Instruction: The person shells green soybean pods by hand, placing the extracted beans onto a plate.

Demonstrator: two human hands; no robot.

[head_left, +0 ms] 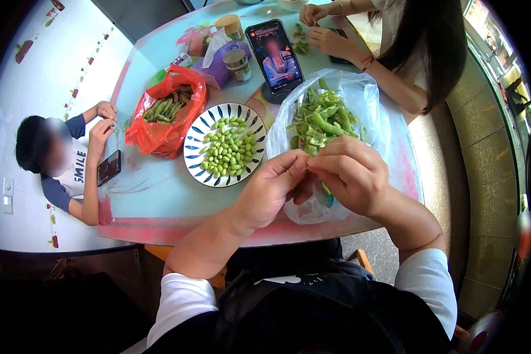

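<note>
My left hand and my right hand meet fingertip to fingertip above the near side of a clear plastic bag. Both are closed in a pinch; whatever lies between the fingers is too small and covered to name. Green pods and shells fill the bag behind my knuckles. Left of my left hand stands a white plate with dark blue dashes round its rim, holding many shelled green beans.
A red plastic bag of unshelled pods sits left of the plate. Behind are a phone on a stand, a purple tissue box and a jar. One person sits left near a phone; another handles pods at the right.
</note>
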